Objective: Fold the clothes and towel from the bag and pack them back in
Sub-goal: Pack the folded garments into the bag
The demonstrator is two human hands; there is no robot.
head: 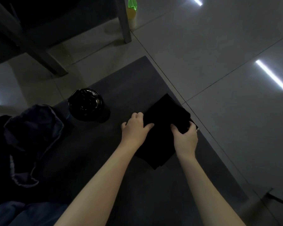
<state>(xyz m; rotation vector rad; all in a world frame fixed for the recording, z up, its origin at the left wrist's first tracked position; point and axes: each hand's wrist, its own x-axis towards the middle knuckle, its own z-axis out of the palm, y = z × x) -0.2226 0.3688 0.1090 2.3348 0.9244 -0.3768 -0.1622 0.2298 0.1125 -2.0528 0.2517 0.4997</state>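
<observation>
A folded black cloth lies on a dark mat near the mat's right edge. My left hand grips the cloth's left edge, thumb on top and fingers curled under it. My right hand grips its near right corner, fingers wrapped over the fabric. A dark blue bag lies crumpled and open at the left, partly on the mat.
A black round bottle with a glossy lid stands on the mat left of the cloth. A chair's legs rise at the back, with a green and yellow bottle beside them. Grey floor tiles stretch to the right.
</observation>
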